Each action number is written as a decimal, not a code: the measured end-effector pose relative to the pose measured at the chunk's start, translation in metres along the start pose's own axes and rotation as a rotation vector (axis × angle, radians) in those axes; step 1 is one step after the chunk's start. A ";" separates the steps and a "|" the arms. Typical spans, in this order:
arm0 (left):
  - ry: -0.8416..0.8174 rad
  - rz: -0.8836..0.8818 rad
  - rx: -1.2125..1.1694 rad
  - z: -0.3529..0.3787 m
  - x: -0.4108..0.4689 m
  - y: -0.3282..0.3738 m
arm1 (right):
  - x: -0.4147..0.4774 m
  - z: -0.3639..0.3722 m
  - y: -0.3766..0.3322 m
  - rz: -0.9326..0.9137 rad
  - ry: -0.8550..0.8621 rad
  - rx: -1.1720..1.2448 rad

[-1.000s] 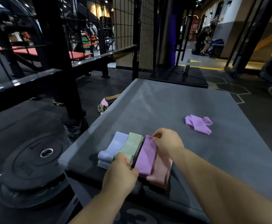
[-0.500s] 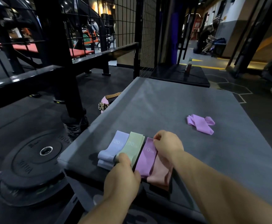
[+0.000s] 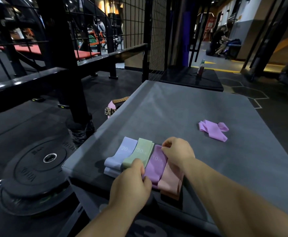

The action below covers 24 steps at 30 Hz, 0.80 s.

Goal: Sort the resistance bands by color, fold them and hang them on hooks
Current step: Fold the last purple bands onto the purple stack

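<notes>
Grey worktop's [image 3: 174, 108] near edge carries a folded blue band [image 3: 121, 154], green band [image 3: 142, 149], purple band [image 3: 157, 161] and pink band [image 3: 170, 182] side by side, the left hand [image 3: 131, 185] gripping the green band's near end, the right hand [image 3: 177, 151] pinching the purple band's far end, a crumpled lilac band [image 3: 213, 130] well apart.
</notes>
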<state>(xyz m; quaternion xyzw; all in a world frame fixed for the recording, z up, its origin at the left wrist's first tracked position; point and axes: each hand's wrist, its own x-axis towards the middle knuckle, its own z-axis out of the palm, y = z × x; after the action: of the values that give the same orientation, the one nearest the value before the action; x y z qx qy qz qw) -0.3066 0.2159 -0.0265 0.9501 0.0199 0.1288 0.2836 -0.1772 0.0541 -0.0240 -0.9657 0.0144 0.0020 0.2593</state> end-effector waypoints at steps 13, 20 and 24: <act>-0.019 0.316 0.246 0.027 0.020 -0.016 | -0.001 -0.002 0.003 -0.014 -0.060 -0.032; -0.091 0.292 0.321 0.026 0.015 -0.016 | -0.002 -0.014 0.017 0.032 0.043 0.115; -0.045 0.306 0.249 0.018 0.019 -0.005 | -0.010 -0.034 0.040 0.079 0.065 0.197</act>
<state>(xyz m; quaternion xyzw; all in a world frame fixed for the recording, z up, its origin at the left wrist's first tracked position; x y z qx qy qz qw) -0.2832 0.2123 -0.0393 0.9724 -0.1154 0.1458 0.1412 -0.1881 0.0030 -0.0141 -0.9337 0.0609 -0.0206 0.3522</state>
